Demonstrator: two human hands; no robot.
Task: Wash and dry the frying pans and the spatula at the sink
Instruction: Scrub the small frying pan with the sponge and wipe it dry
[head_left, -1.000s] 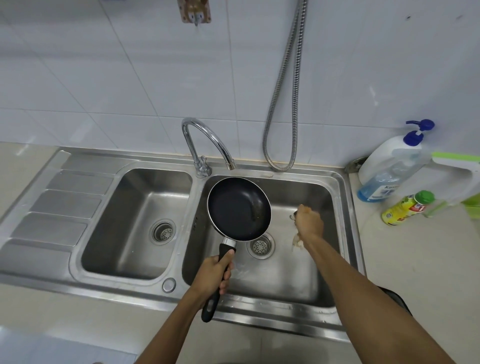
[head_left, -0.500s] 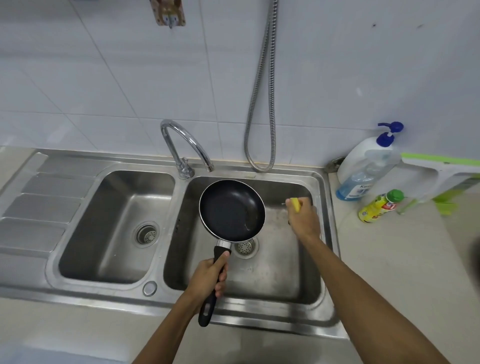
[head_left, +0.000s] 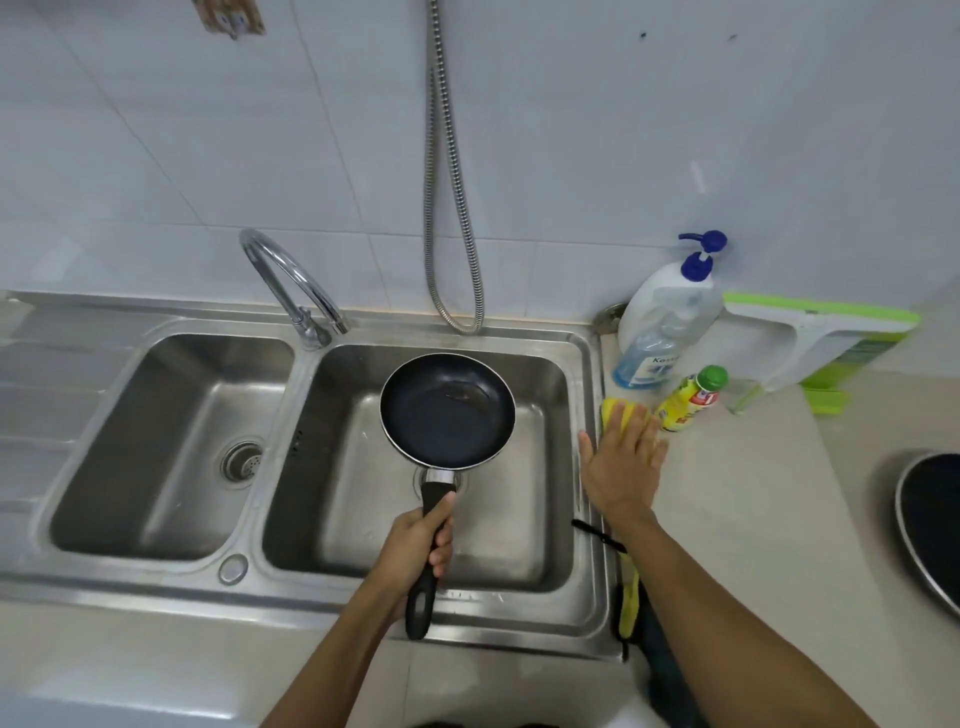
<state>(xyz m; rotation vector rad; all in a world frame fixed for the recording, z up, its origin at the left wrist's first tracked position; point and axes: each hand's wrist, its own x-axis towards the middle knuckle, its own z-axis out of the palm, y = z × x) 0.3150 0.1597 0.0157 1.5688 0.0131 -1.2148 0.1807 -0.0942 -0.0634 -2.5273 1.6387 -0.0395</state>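
- the frying pan (head_left: 447, 410) is small and round, black inside with a thin bright rim; a short metal collar joins it to a black handle that points back toward the person.
- a dull, wet-looking smear sits on the pan's inner face toward its far right side; the rest of the inside looks evenly dark.
- the left hand (head_left: 415, 540) wraps its fingers round the handle, thumb lying along the top, and holds the pan in the air over the right basin (head_left: 519, 519), above the drain.
- the right hand (head_left: 621, 467) lies palm down with fingers straight and spread, its fingertips resting on a yellow sponge (head_left: 615, 408) on the worktop (head_left: 753, 493) just beside the sink (head_left: 130, 584) rim.
- the pan's edge is apart from all four basin walls, with the widest gap on its right and toward the person.
- the curved tap (head_left: 291, 275) stands at the back between the two basins, its spout ending left of the pan and not over it; a metal hose (head_left: 457, 260) loops down the tiled wall behind.
- the left basin (head_left: 171, 441) holds only its drain, and a ribbed draining board runs off to its left.
- near the sponge stand a pump bottle (head_left: 660, 322) and a small yellow bottle (head_left: 685, 400) with a green cap, the latter just beside the fingertips.
- a second pan (head_left: 930, 530) lies at the right edge of the view, well apart from the hand, partly cut off.
- a yellow and black item (head_left: 628, 597) lies by the sink's right rim, partly hidden under the right forearm; i cannot tell what it is.
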